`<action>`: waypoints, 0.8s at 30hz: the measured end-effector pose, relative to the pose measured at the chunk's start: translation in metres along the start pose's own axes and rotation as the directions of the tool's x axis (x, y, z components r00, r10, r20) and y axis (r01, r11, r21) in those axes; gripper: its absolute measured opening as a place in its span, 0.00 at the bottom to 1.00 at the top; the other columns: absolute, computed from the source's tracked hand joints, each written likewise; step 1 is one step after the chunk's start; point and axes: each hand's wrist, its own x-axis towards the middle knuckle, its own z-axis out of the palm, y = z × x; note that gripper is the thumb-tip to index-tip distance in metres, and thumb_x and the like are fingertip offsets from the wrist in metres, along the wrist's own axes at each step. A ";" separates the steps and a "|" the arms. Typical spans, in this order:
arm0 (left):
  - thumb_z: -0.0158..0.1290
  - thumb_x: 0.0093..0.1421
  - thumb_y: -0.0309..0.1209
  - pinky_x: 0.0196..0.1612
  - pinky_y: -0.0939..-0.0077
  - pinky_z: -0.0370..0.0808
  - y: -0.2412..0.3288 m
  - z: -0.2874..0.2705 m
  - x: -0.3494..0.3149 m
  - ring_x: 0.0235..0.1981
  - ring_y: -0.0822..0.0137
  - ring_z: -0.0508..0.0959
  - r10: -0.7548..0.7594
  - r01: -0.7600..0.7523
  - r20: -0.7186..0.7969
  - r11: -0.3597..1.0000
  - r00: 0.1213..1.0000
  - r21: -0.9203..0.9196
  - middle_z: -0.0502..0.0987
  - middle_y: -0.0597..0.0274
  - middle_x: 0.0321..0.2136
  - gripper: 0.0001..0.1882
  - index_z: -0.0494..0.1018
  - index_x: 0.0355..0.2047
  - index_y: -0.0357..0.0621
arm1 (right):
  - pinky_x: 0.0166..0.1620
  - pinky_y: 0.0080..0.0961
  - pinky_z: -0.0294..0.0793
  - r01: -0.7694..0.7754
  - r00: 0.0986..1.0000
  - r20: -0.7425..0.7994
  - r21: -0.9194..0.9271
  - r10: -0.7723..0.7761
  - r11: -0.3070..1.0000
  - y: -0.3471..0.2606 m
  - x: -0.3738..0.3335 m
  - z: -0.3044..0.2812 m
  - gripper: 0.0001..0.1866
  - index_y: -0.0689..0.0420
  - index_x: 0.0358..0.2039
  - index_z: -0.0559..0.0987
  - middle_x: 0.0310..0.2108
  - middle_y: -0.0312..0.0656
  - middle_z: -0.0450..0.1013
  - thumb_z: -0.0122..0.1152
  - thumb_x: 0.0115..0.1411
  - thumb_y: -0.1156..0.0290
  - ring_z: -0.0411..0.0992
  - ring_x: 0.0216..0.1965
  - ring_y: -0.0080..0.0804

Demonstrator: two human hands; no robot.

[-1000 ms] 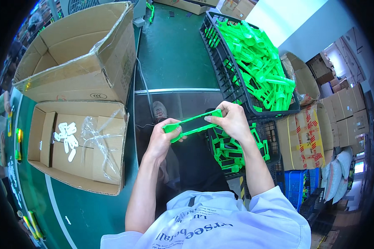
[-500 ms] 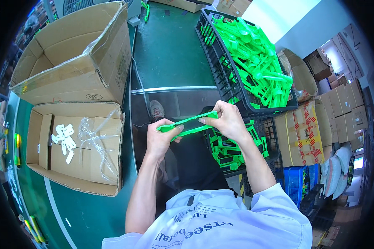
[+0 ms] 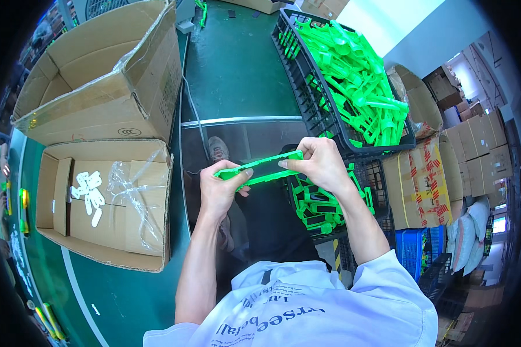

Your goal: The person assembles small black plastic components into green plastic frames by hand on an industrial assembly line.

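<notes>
A long, narrow bright green plastic frame point(image 3: 267, 178) is stretched between my two hands over my lap, its right end slightly higher. My left hand point(image 3: 219, 189) closes on its left end, thumb on top. At the other end, my right hand point(image 3: 324, 165) pinches it between thumb and fingers. Dark background shows between the frame's two long rails. Just below my right hand stands a black crate point(image 3: 378, 184) of similar green frames point(image 3: 318, 211), partly hidden by that hand and forearm.
A black crate point(image 3: 342, 136) heaped with green plastic parts point(image 3: 359, 87) stands at the far right. On the green table point(image 3: 127, 295) at left, a shallow cardboard box point(image 3: 113, 251) holds small white pieces point(image 3: 88, 188) and clear plastic wrap point(image 3: 136, 199). Behind it rises a taller carton point(image 3: 98, 107).
The green frame has tilted in my hands, so its two rails look farther apart. My left hand has shifted slightly left, and both hands keep their hold.
</notes>
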 end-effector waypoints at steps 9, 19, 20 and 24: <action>0.63 0.51 0.22 0.18 0.81 0.72 -0.001 0.000 0.001 0.16 0.72 0.76 -0.022 0.023 -0.026 1.000 0.999 0.007 0.77 0.59 0.18 0.07 0.75 0.28 0.35 | 0.20 0.21 0.56 0.050 0.997 -0.052 -0.033 -0.052 0.998 0.007 0.001 0.006 0.16 0.64 0.19 0.77 0.11 0.34 0.67 0.75 0.44 0.65 0.61 0.15 0.15; 0.64 0.50 0.25 0.17 0.82 0.68 0.001 -0.001 0.000 0.14 0.73 0.74 -0.134 0.138 0.032 0.978 0.990 -0.155 0.76 0.60 0.18 0.07 0.76 0.26 0.36 | 0.39 0.28 0.75 0.243 0.967 0.049 0.136 -0.251 0.961 -0.015 -0.031 0.017 0.31 0.57 0.54 0.67 0.46 0.45 0.67 0.67 0.49 0.76 0.74 0.35 0.36; 0.64 0.50 0.25 0.17 0.82 0.68 0.001 -0.001 0.000 0.14 0.73 0.74 -0.135 0.140 0.040 0.978 0.990 -0.153 0.76 0.60 0.18 0.07 0.76 0.26 0.36 | 0.39 0.28 0.75 0.239 0.968 0.043 0.134 -0.247 0.962 -0.015 -0.031 0.017 0.31 0.57 0.54 0.67 0.46 0.45 0.67 0.67 0.49 0.76 0.74 0.35 0.36; 0.61 0.55 0.26 0.20 0.79 0.75 -0.004 0.010 -0.002 0.15 0.70 0.76 -0.209 0.220 0.145 0.973 0.967 -0.064 0.76 0.61 0.19 0.06 0.75 0.27 0.37 | 0.33 0.34 0.73 0.240 0.968 -0.083 0.024 -0.237 0.970 0.000 -0.029 0.020 0.16 0.59 0.41 0.73 0.35 0.47 0.69 0.65 0.53 0.71 0.74 0.30 0.41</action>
